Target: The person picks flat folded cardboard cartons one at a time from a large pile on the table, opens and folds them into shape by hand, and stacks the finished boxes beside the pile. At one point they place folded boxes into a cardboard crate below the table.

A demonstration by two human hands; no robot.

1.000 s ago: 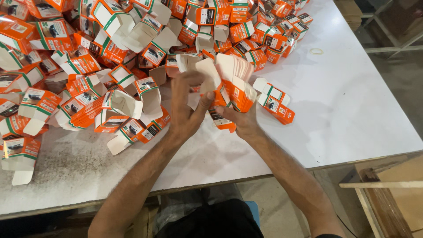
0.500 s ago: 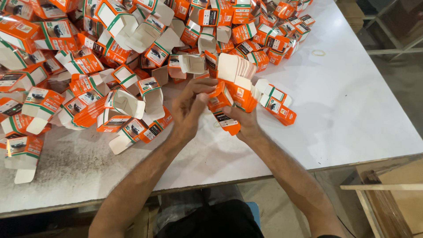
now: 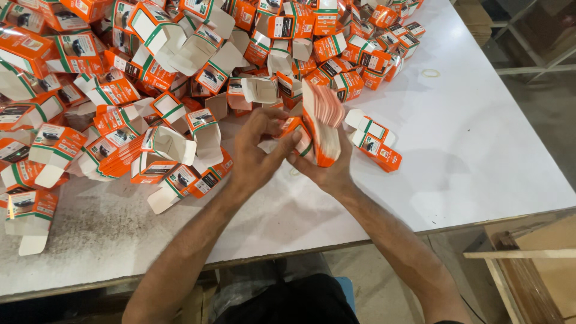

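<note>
My right hand (image 3: 327,169) grips a stack of flattened orange and white cartons (image 3: 321,123), held on edge above the white table (image 3: 468,150). My left hand (image 3: 258,153) meets it from the left, fingers pinching a single orange carton (image 3: 293,127) against the stack. Both forearms reach in from the bottom of the view.
A big heap of opened orange, white and green cartons (image 3: 150,78) covers the table's left and far side. One erected carton (image 3: 375,141) lies just right of my hands. A rubber band (image 3: 429,73) lies at the far right. Wooden frames (image 3: 528,270) stand past the table's near right edge.
The stack in my right hand has turned upright on its edge. My left hand has shifted onto a single carton beside it, and both hands sit slightly lower and closer together.
</note>
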